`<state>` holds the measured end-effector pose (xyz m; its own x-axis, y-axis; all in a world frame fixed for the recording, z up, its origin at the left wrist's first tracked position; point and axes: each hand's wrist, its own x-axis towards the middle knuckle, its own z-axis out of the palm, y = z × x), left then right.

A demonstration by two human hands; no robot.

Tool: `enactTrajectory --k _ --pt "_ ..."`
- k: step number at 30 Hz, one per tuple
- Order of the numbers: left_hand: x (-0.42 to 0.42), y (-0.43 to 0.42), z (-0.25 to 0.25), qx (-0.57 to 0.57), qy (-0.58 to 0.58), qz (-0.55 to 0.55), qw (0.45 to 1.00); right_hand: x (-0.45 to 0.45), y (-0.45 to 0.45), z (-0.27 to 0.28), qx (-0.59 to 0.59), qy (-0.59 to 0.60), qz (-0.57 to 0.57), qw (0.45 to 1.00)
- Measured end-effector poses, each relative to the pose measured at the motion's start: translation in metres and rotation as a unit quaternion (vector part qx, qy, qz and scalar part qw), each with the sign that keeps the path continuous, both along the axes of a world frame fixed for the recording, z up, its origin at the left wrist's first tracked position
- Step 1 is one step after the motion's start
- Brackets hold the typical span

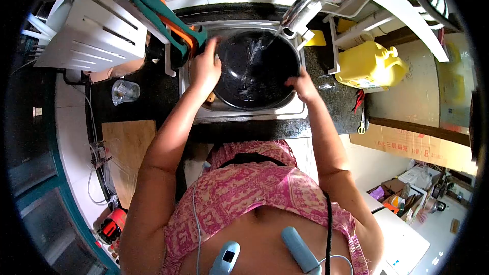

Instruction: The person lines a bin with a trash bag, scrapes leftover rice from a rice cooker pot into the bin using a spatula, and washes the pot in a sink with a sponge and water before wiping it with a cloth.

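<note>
A round black wok [254,79] sits in the steel sink [244,115], with water running into it from the chrome faucet [305,5]. My left hand [205,71] grips its left rim, thumb on the near side; part of the fingers is hidden. On the opposite side, my right hand [302,85] is closed around the right rim, fingertips reaching over the inner edge. Water lies in the bottom of the wok and shines in the light. A small brown piece [210,98], perhaps a handle, shows below my left hand.
Green- and orange-handled tools [168,23] hang close by my left hand. A white slotted rack [104,35] and a clear plastic cup [125,91] stand left. Right are a yellow jug [372,66], a yellow sponge [316,37] and scissors [362,122]. A wooden board [127,147] leans lower left.
</note>
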<state>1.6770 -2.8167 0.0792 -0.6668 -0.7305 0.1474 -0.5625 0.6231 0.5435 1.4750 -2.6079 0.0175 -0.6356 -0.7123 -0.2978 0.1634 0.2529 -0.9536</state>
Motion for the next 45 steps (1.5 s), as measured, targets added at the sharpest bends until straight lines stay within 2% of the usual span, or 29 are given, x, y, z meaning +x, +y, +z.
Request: enactTrajectory --k 1,2,4,5,6,8,10,12,13,14,16,17,18,19,20,21,22,24,27,28,30,31,32,34,36,38,40,42,45 --pt "-0.003 -0.005 -0.021 -0.071 0.074 -0.002 0.995 -0.004 -0.008 0.028 0.039 0.032 0.013 0.999" --pt "-0.010 0.006 -0.002 0.120 0.008 0.044 0.992 -0.018 -0.013 0.029 0.055 0.053 0.025 0.997" --pt "-0.014 0.022 -0.042 -0.037 0.126 -0.026 0.991 -0.040 -0.021 0.039 0.102 0.026 0.050 0.993" --pt "-0.010 0.034 -0.046 -0.081 0.057 -0.098 0.990 -0.046 -0.023 0.041 0.130 0.014 0.048 0.990" --pt "-0.008 0.051 -0.042 -0.090 0.101 -0.143 0.980 -0.049 -0.025 0.045 0.128 0.015 0.043 0.991" --pt "0.005 0.084 -0.020 -0.157 0.076 -0.275 0.945 -0.053 -0.032 0.056 0.258 -0.021 0.098 0.961" --pt "0.008 0.091 -0.049 -0.080 0.051 -0.326 0.941 -0.049 -0.039 0.051 0.280 -0.020 0.103 0.954" --pt "0.001 0.088 -0.076 -0.002 -0.051 -0.355 0.934 -0.042 -0.046 0.050 0.305 0.032 0.148 0.940" --pt "-0.003 0.091 -0.103 -0.004 -0.051 -0.356 0.933 -0.046 -0.050 0.052 0.316 0.038 0.207 0.925" --pt "-0.008 0.095 -0.136 0.117 0.091 -0.290 0.946 -0.046 -0.052 0.054 0.314 0.041 0.205 0.926" --pt "-0.013 0.086 -0.107 0.084 0.130 -0.237 0.959 -0.048 -0.054 0.058 0.236 -0.061 0.103 0.964" --pt "-0.013 0.078 -0.085 0.172 0.163 -0.202 0.950 -0.065 -0.050 0.051 0.211 -0.108 0.121 0.964" --pt "-0.014 0.071 -0.073 0.258 0.196 -0.165 0.931 -0.069 -0.047 0.051 0.163 -0.130 0.075 0.975" --pt "-0.014 0.066 -0.070 0.433 0.264 -0.114 0.854 -0.077 -0.046 0.037 0.153 -0.111 0.000 0.982" --pt "-0.013 0.064 -0.066 0.513 0.339 -0.093 0.783 -0.083 -0.046 0.020 0.142 -0.092 -0.075 0.983" --pt "-0.012 0.058 -0.072 0.526 0.362 -0.061 0.767 -0.096 -0.041 0.006 0.122 -0.118 -0.079 0.982" --pt "-0.011 0.054 -0.073 0.540 0.383 -0.027 0.749 -0.098 -0.044 -0.003 0.136 -0.073 -0.130 0.979" --pt "-0.009 0.053 -0.069 0.587 0.450 0.038 0.672 -0.113 -0.043 -0.023 0.096 -0.119 -0.126 0.980" --pt "0.000 0.037 -0.075 0.644 0.470 0.076 0.599 -0.116 -0.049 -0.039 0.023 -0.168 -0.145 0.975" --pt "0.002 0.032 -0.070 0.705 0.488 0.072 0.510 -0.116 -0.051 -0.040 0.022 -0.146 -0.135 0.980" --pt "0.008 0.030 -0.050 0.752 0.510 0.060 0.413 -0.116 -0.056 -0.039 0.025 -0.154 -0.154 0.976" --pt "0.009 0.030 -0.040 0.741 0.505 0.079 0.435 -0.120 -0.055 -0.047 -0.003 -0.163 -0.140 0.977" --pt "0.013 0.024 -0.047 0.741 0.513 0.073 0.426 -0.125 -0.059 -0.053 0.014 -0.162 -0.168 0.972" --pt "0.017 0.029 -0.038 0.709 0.511 0.081 0.479 -0.122 -0.053 -0.040 -0.050 -0.214 -0.152 0.964" --pt "0.021 0.034 -0.028 0.698 0.502 0.073 0.506 -0.122 -0.052 -0.024 -0.017 -0.243 -0.193 0.950" --pt "0.020 0.037 -0.020 0.685 0.497 0.071 0.529 -0.123 -0.047 -0.009 -0.037 -0.279 -0.115 0.953" --pt "0.018 0.040 -0.013 0.683 0.472 0.060 0.554 -0.122 -0.049 0.016 0.000 -0.279 -0.165 0.946" --pt "0.016 0.049 -0.007 0.676 0.472 0.076 0.561 -0.124 -0.037 0.060 0.177 -0.094 -0.029 0.979" --pt "0.012 0.053 -0.015 0.662 0.455 0.110 0.586 -0.181 -0.062 0.060 0.136 0.191 -0.082 0.969"
